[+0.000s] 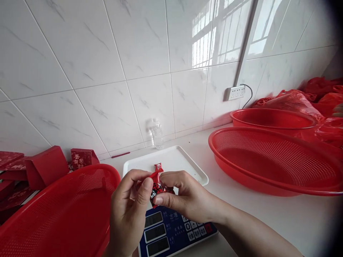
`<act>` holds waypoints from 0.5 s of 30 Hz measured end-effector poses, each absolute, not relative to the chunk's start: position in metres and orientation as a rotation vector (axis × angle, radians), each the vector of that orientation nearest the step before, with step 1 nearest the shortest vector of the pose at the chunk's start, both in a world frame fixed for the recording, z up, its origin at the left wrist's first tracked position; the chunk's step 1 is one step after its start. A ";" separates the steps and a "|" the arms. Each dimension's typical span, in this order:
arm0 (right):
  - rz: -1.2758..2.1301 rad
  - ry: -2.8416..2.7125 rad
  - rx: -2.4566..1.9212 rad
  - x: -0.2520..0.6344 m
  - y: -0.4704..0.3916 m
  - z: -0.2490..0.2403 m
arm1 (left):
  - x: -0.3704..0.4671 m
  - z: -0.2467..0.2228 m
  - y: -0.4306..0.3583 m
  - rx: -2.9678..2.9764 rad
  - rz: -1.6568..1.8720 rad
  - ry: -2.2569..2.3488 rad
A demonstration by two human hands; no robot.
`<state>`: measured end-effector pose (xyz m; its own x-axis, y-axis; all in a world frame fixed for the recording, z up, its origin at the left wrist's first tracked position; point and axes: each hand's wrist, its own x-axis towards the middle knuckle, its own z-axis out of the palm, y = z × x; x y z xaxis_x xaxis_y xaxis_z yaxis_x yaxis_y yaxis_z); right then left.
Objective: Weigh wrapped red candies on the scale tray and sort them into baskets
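The left hand (128, 210) is pinching a small glossy red-and-black printed plastic packet (157, 188) between thumb and fingers, while the right hand (187, 194) is closing on its other side, thumb across the front. This two-sided grip is probably keeping the slick wrapper from turning; its crimped end is pointing up, free of the fingers. The packet is hovering around the near edge of a white rectangular scale tray (171, 157), likely standing mid-tabletop to suit both hands. The hands are hiding part of the blue scale panel (175, 246).

A red perforated plastic basket (61, 214) is filling the tabletop's left side, its rim crowding the left wrist; contact is impossible to tell. Two similar red oval baskets (249, 178) are occupying the right side, and a clear plastic bottle (157, 135) is standing by the back edge.
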<state>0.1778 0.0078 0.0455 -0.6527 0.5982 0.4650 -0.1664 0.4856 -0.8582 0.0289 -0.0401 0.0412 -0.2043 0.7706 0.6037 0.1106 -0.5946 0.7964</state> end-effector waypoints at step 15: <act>1.285 -1.888 -0.363 0.174 0.010 0.042 | 0.020 0.040 -0.039 1.586 1.631 0.952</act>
<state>0.1744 0.0097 0.0423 -0.6339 0.6245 0.4563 -0.1953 0.4416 -0.8757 0.0198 -0.0387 0.0405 -0.0445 0.8555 0.5159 0.0287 -0.5151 0.8566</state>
